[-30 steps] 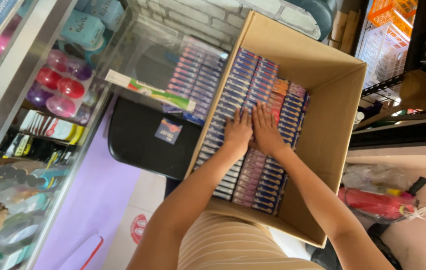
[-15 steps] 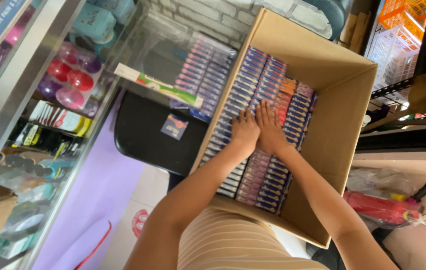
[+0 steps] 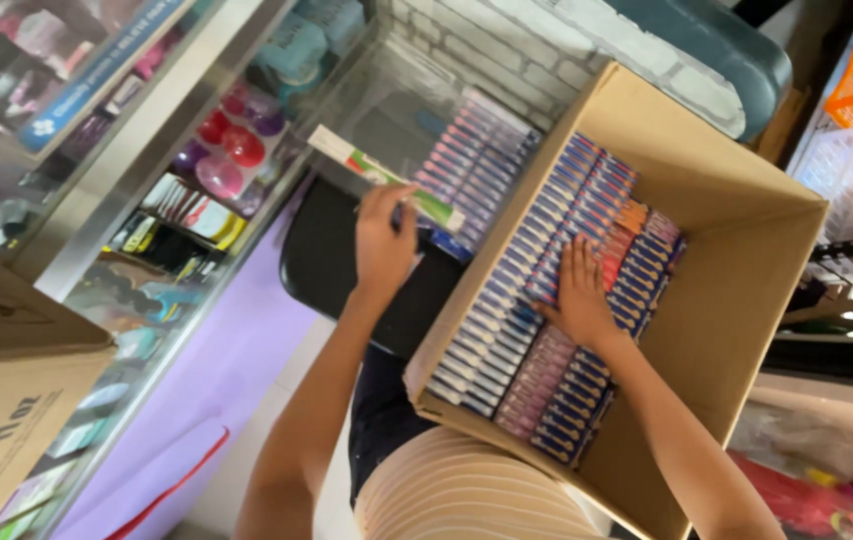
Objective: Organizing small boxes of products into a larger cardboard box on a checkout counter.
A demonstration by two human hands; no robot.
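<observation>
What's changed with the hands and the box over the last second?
The left hand left the packs in the cardboard box and moved out to the left, where it now grips the long white-and-green carton lying over the glass counter. The right hand stayed flat on the rows of packs. The box and packs kept their places.

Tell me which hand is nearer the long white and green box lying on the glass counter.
Left. The left hand is touching the white and green box, fingers at its edge. The right hand lies apart on the packs inside the cardboard carton.
</observation>
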